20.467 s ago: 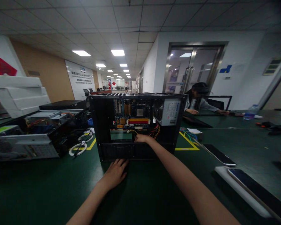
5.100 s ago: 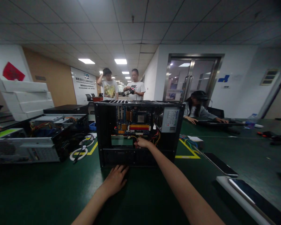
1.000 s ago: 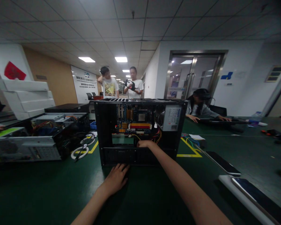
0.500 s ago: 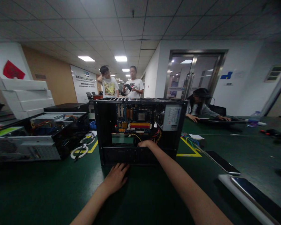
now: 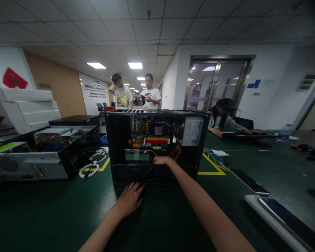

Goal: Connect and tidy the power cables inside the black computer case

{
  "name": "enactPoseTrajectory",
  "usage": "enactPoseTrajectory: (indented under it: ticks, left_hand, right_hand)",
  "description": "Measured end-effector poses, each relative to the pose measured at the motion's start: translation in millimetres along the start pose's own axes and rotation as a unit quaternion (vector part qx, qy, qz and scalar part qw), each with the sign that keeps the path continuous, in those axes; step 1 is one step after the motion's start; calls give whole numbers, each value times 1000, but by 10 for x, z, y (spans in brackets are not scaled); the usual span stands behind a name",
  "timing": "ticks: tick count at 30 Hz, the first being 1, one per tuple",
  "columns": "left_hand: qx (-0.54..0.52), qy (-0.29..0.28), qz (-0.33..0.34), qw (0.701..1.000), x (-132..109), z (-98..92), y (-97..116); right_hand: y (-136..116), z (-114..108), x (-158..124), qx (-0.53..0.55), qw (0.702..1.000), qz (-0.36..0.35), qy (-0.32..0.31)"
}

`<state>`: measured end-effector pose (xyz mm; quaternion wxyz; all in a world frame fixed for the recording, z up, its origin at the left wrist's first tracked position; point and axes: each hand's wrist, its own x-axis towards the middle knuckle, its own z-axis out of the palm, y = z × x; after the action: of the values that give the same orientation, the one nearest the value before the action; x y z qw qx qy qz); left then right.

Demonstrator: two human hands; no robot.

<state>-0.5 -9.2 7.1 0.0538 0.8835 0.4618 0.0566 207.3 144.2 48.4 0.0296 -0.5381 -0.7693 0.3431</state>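
Note:
An open black computer case [image 5: 132,174] stands in front of me on the green table. Inside it I see a motherboard [image 5: 158,130], a power supply [image 5: 193,132] at the upper right, and red and yellow cables [image 5: 176,152] below that. My right hand [image 5: 161,160] reaches over the lower panel into the case. Its fingers are curled beside a dark part; what they hold, if anything, is hidden. A thin yellow wire [image 5: 151,152] runs just above this hand. My left hand [image 5: 131,196] lies flat on the table, fingertips at the case's bottom edge.
Another opened computer case [image 5: 44,166] lies at the left, with coiled cables [image 5: 89,169] beside it. Yellow tape [image 5: 212,173] marks the table. Phones [image 5: 248,180] lie at the right. A person [image 5: 225,120] works across the table; two people stand behind the case.
My right hand has shifted slightly to the left inside the case. The left hand and the case look unmoved. A standing person's hands have moved.

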Motion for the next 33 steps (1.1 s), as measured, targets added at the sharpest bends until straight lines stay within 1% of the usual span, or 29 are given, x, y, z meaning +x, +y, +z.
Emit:
enactPoseTrajectory:
  ticks: [3,5,8,11,15,19,21,24,27,30,33]
  left_hand:
    - [-2,3,0,1000,0,-4,4]
    - [-1,8,0,1000,0,-5,4]
    - [1,9,0,1000,-2,-15,13]
    - [4,5,-2,1000,-1,-25,21]
    - [5,7,3,1000,6,2,3]
    - [9,13,1,1000,9,36,-20]
    - [8,11,-2,1000,5,34,-19]
    - [5,7,-4,1000,-1,9,-4]
    - [4,3,-5,1000,-4,-19,13]
    - [2,1,-4,1000,-2,-23,19]
    - [2,6,-1,1000,0,-4,10]
  right_hand:
    - [-36,-6,-9,-5,998,-19,58]
    - [-73,-12,-24,8,995,-19,94]
    - [-109,-14,-41,80,992,-1,97]
    - [-113,-10,-57,163,981,14,108]
    - [-116,-27,-100,289,947,4,142]
    - [-112,-73,-127,380,908,-19,174]
    - [-95,-99,-121,421,887,-5,189]
    - [-58,-136,-107,479,851,43,209]
    - [-22,-168,-112,528,820,91,201]
    - [-5,-191,-137,557,806,118,158]
    - [-6,-199,-163,573,798,126,138]
